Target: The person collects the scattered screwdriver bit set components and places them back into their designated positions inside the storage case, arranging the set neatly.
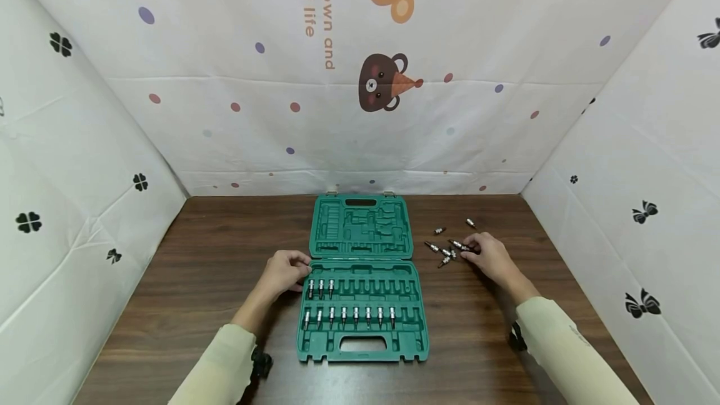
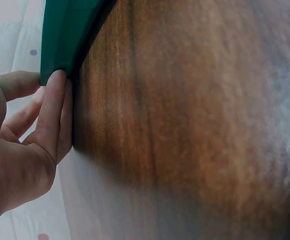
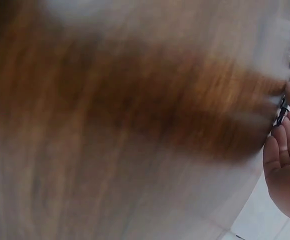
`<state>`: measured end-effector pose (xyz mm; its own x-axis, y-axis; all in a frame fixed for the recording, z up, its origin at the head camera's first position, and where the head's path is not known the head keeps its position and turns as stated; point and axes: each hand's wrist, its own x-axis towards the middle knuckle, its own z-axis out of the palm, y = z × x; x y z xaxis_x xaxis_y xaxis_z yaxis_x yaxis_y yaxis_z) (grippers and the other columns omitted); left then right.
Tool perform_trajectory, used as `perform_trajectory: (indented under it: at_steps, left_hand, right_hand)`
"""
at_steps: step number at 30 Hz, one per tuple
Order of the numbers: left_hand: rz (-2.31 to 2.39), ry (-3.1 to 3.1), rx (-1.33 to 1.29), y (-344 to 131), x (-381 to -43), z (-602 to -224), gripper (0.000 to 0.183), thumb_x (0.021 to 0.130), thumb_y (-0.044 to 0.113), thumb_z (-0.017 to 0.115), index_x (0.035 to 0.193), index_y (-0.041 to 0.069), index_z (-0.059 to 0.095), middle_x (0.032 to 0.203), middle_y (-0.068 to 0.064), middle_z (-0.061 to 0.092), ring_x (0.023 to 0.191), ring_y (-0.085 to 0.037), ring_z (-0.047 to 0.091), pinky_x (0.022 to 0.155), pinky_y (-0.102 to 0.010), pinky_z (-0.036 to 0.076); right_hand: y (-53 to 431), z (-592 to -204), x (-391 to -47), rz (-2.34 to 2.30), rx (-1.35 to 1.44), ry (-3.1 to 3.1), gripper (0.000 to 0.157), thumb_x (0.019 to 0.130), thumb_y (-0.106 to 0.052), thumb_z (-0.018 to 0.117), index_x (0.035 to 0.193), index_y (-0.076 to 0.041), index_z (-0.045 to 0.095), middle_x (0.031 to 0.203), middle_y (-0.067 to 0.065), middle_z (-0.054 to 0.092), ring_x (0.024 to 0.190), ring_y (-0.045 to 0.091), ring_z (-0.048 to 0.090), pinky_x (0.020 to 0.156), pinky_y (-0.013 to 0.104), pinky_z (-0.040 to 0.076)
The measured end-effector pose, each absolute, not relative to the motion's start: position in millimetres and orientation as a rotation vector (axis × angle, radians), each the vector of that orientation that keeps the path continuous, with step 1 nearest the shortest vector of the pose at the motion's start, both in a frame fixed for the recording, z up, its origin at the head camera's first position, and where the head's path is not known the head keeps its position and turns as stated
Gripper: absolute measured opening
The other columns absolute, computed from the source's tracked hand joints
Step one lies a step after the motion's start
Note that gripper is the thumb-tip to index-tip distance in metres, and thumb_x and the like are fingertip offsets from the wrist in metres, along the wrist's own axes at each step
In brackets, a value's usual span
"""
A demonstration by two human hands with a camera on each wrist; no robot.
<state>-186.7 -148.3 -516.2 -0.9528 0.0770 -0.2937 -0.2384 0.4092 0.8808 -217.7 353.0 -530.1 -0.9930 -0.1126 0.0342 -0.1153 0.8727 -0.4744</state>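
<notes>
An open green socket case (image 1: 415, 330) lies on the table, with silver bit sockets (image 1: 344, 315) standing in two rows of its near half. My left hand (image 1: 287, 269) holds the left side of that half near the hinge; in the left wrist view its thumb and fingers pinch the green case corner (image 2: 60, 60). To the right of the case, my right hand (image 1: 490, 258) pinches a bit socket (image 3: 281, 117) at the edge of a small pile of loose bit sockets (image 1: 445, 252). The fingers partly hide this piece.
The case's lid (image 1: 360, 252) lies folded back toward the wall, with moulded recesses. Two more bit sockets lie apart behind the pile, one of them farther right (image 1: 470, 222). White printed cloth walls (image 1: 354, 142) enclose the brown wooden table (image 1: 225, 236) at the back and sides.
</notes>
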Motion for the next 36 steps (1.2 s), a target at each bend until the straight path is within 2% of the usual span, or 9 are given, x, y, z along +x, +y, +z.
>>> perform_trajectory:
  at_steps: [6,14,28,36]
  left_hand:
    - [1.557,2.376,-0.140,-148,-187,-516,0.017,0.098,0.004,0.066,0.114,0.002,0.074,0.099,-0.012,0.069,0.084,-0.020,0.069,0.064,-0.037,0.065]
    - [1.557,2.385,-0.135,-147,-186,-518,0.017,0.098,0.004,0.066,0.113,0.003,0.074,0.098,-0.012,0.069,0.083,-0.019,0.069,0.064,-0.037,0.065]
    - [1.555,2.390,-0.130,-148,-186,-518,0.017,0.098,0.005,0.066,0.114,0.003,0.074,0.096,-0.011,0.069,0.082,-0.019,0.068,0.064,-0.038,0.065]
    - [1.552,2.386,-0.140,-148,-186,-516,0.017,0.099,0.005,0.066,0.113,0.003,0.074,0.095,-0.011,0.068,0.081,-0.019,0.068,0.064,-0.038,0.065]
  right_hand:
    - [354,-532,-219,0.762,0.178,-3.036,0.014,0.096,-0.016,0.075,0.104,-0.006,0.071,0.105,0.014,0.063,0.094,0.028,0.062,0.083,0.051,0.054]
    - [355,-535,-219,0.751,0.205,-3.013,0.008,0.097,-0.015,0.073,0.100,-0.008,0.070,0.099,0.011,0.064,0.091,0.025,0.062,0.082,0.049,0.052]
    - [354,-531,-214,0.774,0.205,-2.991,0.011,0.096,-0.014,0.074,0.098,-0.009,0.064,0.094,0.008,0.067,0.086,0.023,0.064,0.077,0.044,0.054]
    - [350,-528,-205,0.881,0.131,-2.959,0.012,0.098,-0.016,0.072,0.102,-0.009,0.064,0.094,0.006,0.069,0.086,0.018,0.064,0.075,0.036,0.053]
